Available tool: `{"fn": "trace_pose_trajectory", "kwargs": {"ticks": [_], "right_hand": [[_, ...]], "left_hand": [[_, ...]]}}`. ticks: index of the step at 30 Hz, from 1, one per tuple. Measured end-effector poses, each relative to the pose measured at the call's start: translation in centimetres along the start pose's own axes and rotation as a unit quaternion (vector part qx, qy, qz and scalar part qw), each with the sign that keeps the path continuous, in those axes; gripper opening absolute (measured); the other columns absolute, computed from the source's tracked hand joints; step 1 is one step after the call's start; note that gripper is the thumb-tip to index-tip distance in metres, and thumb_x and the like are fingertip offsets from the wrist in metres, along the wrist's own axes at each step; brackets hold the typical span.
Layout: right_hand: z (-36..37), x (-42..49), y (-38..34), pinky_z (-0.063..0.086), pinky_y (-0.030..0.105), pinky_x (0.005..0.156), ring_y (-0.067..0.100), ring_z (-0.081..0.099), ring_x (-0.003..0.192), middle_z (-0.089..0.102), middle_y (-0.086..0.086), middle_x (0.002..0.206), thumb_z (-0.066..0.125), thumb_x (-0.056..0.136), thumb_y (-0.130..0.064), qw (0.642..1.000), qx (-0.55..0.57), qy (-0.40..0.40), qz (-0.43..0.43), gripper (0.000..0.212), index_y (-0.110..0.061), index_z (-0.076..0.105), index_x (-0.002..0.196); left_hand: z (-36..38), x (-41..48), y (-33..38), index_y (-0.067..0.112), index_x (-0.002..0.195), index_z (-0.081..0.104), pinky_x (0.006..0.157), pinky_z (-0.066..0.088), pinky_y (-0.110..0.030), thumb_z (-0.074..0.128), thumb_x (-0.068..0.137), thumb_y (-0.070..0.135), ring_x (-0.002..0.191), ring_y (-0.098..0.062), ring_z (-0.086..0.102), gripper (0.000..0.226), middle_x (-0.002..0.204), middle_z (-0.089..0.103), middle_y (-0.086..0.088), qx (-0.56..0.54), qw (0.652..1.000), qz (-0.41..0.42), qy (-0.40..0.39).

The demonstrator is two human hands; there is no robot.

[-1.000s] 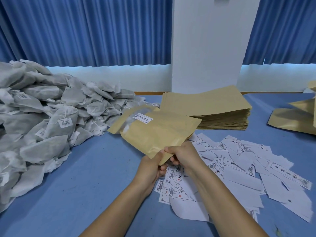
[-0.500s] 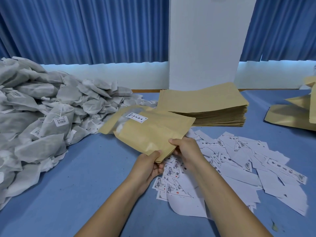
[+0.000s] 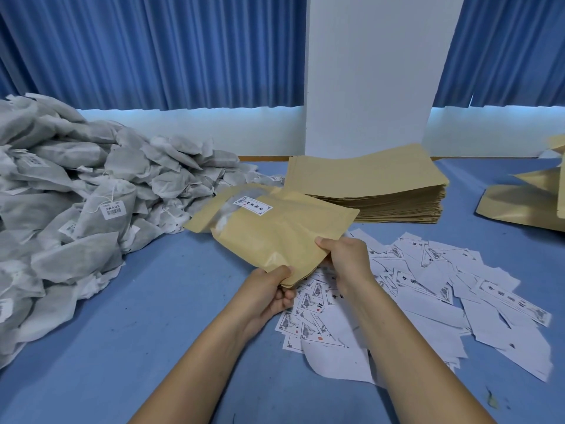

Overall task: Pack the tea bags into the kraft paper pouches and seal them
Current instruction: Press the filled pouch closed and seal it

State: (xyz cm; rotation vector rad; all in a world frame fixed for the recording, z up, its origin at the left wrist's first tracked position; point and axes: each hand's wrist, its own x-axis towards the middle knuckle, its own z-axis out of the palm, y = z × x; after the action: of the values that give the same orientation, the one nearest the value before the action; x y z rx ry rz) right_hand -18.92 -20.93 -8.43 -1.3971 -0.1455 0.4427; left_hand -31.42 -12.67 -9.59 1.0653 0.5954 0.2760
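Left hand [image 3: 269,289] grips the near corner of a tan kraft paper pouch [image 3: 275,234], thumb on top, fingers curled beneath. Right hand [image 3: 345,255] pinches the same near edge a little further right, thumb over the paper. The pouch is held just above the blue table [image 3: 122,332], tilted, its far end pointing left and away. It carries a small white printed label [image 3: 252,205] and a clear window strip [image 3: 223,218] with pale contents showing through. Under and to the right of the hands lies a loose scatter of white printed paper labels [image 3: 443,295], overlapping, some face down. Far of the pouch sits a neat stack of flat kraft pouches [image 3: 367,182]. A large heap of grey-white tea bags [image 3: 76,209] with strings and barcode tags fills the left side. More kraft pouches [image 3: 526,206] lie at the far right edge. Behind stand blue pleated curtains [image 3: 153,50] and a white pillar [image 3: 373,71].
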Motion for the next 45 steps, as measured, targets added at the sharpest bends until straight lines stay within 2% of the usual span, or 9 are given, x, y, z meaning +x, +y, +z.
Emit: {"fn": "trace_pose_trajectory", "kwargs": {"ticks": [10,17,20,24,28,37,41,43,45], "right_hand": [[-0.7,0.4,-0.2,0.043,0.018,0.037,0.020,0.046,0.053,0.059,0.008,0.069,0.064,0.083,0.005,0.999,0.029,0.019,0.014,0.016,-0.003,0.059,0.070],[-1.3,1.1,-0.6,0.053,0.030,0.049,0.012,0.048,0.041,0.053,0.005,0.060,0.064,0.084,0.002,0.998,0.042,0.038,0.010,0.020,-0.005,0.058,0.066],[-1.4,1.1,-0.6,0.057,0.040,0.065,0.015,0.042,0.045,0.050,0.006,0.060,0.064,0.084,0.002,0.998,0.041,0.030,0.023,0.019,-0.004,0.057,0.067],[-1.8,1.1,-1.0,0.041,0.020,0.035,0.016,0.044,0.042,0.052,0.006,0.060,0.064,0.084,0.002,0.997,0.047,0.060,0.021,0.021,-0.006,0.056,0.066],[-2.2,1.5,-0.9,0.028,0.015,0.030,0.019,0.041,0.046,0.049,0.008,0.059,0.066,0.082,0.000,0.995,0.051,0.065,0.050,0.023,-0.008,0.053,0.066],[-3.0,2.7,-0.9,0.044,0.030,0.057,0.021,0.048,0.065,0.052,0.007,0.071,0.065,0.080,0.002,0.990,0.085,0.112,0.014,0.023,-0.006,0.051,0.064],[-3.6,3.1,-1.2,0.036,0.031,0.061,0.023,0.041,0.066,0.046,0.008,0.078,0.063,0.083,-0.004,0.989,0.080,0.128,0.002,0.025,-0.009,0.045,0.067],[-3.5,2.6,-1.5,0.039,0.030,0.058,0.022,0.048,0.063,0.051,0.011,0.076,0.062,0.085,-0.005,0.992,0.071,0.102,0.001,0.021,-0.008,0.050,0.068],[-2.3,1.2,-1.3,0.048,0.027,0.050,0.023,0.059,0.060,0.061,0.015,0.081,0.061,0.087,-0.005,0.997,0.065,-0.016,0.029,0.008,-0.004,0.058,0.080]], "left_hand": [[-0.4,-0.4,0.7,0.005,0.080,0.051,0.035,0.034,-0.016,0.052,0.094,0.003,0.038,-0.008,0.039,0.015,0.050,0.041,-0.001,0.003,0.999,-0.051,-0.011],[-0.9,-0.8,1.3,0.007,0.067,0.045,0.040,0.032,-0.015,0.051,0.094,0.003,0.041,-0.010,0.038,0.028,0.050,0.039,-0.003,0.034,0.996,-0.058,-0.051],[-1.2,-0.9,1.7,0.008,0.076,0.046,0.036,0.032,-0.015,0.050,0.095,0.004,0.040,-0.008,0.037,0.019,0.053,0.039,-0.002,0.029,0.995,-0.070,-0.066],[-1.4,-1.0,1.8,0.009,0.081,0.045,0.036,0.031,-0.014,0.050,0.094,0.004,0.040,-0.008,0.037,0.015,0.056,0.037,-0.002,0.038,0.992,-0.091,-0.074],[-1.3,-1.3,1.9,0.010,0.082,0.045,0.036,0.030,-0.013,0.049,0.095,0.004,0.041,-0.008,0.036,0.015,0.055,0.037,0.000,0.045,0.990,-0.099,-0.084],[-1.4,-1.5,2.1,0.011,0.078,0.045,0.035,0.031,-0.014,0.048,0.096,0.006,0.041,-0.007,0.035,0.019,0.055,0.036,0.001,0.064,0.984,-0.118,-0.121],[-1.4,-1.4,1.7,0.008,0.086,0.052,0.038,0.042,-0.018,0.054,0.093,0.006,0.042,-0.010,0.045,0.008,0.059,0.047,-0.002,0.058,0.988,-0.098,-0.102],[-0.9,-1.0,0.9,0.004,0.092,0.055,0.046,0.051,-0.019,0.055,0.094,0.009,0.045,-0.013,0.055,0.006,0.058,0.057,-0.004,0.079,0.995,-0.044,-0.043],[-0.1,-0.5,0.2,0.001,0.095,0.056,0.052,0.053,-0.019,0.053,0.096,0.011,0.046,-0.012,0.054,0.011,0.058,0.059,-0.004,0.092,0.996,0.021,0.004]]}}
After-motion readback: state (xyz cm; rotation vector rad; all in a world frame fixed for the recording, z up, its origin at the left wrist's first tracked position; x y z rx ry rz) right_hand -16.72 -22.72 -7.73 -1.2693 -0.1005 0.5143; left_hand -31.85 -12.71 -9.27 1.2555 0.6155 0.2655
